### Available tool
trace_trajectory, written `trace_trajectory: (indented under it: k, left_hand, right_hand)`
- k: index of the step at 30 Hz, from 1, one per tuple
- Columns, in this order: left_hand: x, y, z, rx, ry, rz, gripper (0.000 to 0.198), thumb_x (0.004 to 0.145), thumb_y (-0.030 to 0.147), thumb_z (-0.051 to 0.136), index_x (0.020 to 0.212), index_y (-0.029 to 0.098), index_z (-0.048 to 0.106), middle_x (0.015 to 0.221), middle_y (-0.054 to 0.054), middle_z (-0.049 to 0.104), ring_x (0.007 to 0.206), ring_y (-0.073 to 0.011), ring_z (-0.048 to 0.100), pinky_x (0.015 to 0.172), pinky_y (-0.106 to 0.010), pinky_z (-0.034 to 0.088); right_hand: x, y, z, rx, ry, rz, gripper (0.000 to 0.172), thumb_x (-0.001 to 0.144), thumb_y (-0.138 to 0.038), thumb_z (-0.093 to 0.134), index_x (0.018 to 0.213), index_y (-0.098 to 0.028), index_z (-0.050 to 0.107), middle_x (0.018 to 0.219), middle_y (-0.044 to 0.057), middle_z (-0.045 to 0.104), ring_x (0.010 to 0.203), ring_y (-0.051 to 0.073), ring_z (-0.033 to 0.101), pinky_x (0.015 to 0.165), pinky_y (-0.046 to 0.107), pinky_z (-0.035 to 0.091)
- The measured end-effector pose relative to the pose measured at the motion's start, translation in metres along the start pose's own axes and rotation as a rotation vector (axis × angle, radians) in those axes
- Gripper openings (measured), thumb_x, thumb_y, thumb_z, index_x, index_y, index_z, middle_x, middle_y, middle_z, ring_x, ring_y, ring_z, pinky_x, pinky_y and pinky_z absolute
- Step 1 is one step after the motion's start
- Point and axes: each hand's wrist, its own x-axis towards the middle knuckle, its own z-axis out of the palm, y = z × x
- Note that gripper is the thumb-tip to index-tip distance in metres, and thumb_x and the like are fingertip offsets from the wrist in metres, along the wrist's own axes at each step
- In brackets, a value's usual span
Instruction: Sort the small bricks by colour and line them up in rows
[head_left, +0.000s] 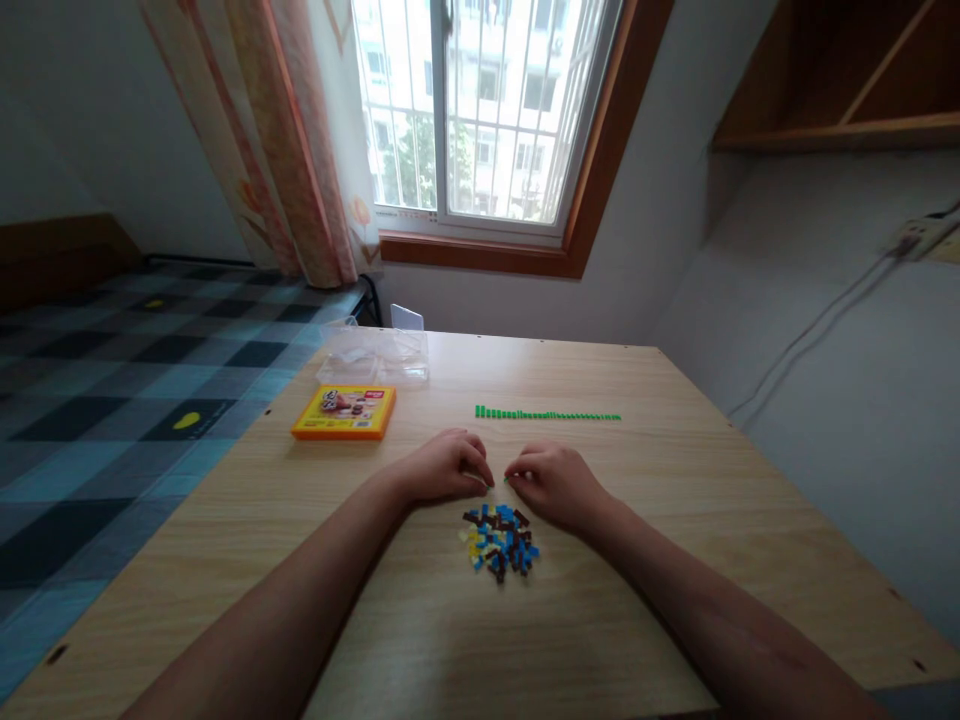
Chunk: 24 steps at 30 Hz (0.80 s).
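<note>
Just behind the pile of small building bricks, my two hands face each other with a narrow gap between them. My left hand pinches a tiny green brick between thumb and finger. Opposite it, my right hand grips another tiny green brick at its fingertips. The pile mixes blue, brown and yellow pieces. Beyond my hands, a long row of green bricks runs left to right, with taller pieces at its left end.
An orange and yellow box lies on the wooden table at left. Behind it stands a clear plastic container. A bed with a checked cover borders the table's left side; a wall and window rise behind.
</note>
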Motion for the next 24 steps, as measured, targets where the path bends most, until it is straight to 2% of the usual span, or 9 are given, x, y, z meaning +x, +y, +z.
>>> trace_trajectory:
  k: [6, 14, 24]
  left_hand:
    - [0.001, -0.001, 0.003, 0.028, 0.034, 0.011, 0.011, 0.077, 0.018, 0.077, 0.084, 0.024, 0.082, 0.083, -0.002, 0.068, 0.083, -0.0155, 0.061, 0.083, -0.027, 0.044]
    - [0.002, -0.004, 0.003, 0.005, 0.042, 0.028, 0.011, 0.079, 0.016, 0.075, 0.085, 0.023, 0.081, 0.084, -0.002, 0.07, 0.084, -0.0156, 0.063, 0.084, -0.027, 0.046]
    - [0.001, -0.008, 0.002, -0.025, 0.041, 0.003, 0.013, 0.078, 0.017, 0.075, 0.089, 0.022, 0.081, 0.087, -0.003, 0.07, 0.085, -0.0158, 0.063, 0.083, -0.026, 0.047]
  right_hand:
    - [0.001, 0.001, 0.001, -0.012, 0.003, -0.001, 0.015, 0.09, -0.021, 0.064, 0.086, -0.023, 0.078, 0.082, 0.002, 0.073, 0.08, 0.017, 0.064, 0.073, 0.027, 0.042]
    - [0.002, 0.01, -0.008, 0.024, 0.12, 0.005, 0.015, 0.09, -0.016, 0.063, 0.084, -0.021, 0.075, 0.085, 0.004, 0.073, 0.082, 0.017, 0.064, 0.077, 0.028, 0.044]
    - [-0.001, 0.015, 0.002, 0.032, 0.044, -0.114, 0.018, 0.088, -0.017, 0.065, 0.093, -0.025, 0.08, 0.086, 0.003, 0.074, 0.082, 0.018, 0.064, 0.077, 0.029, 0.045]
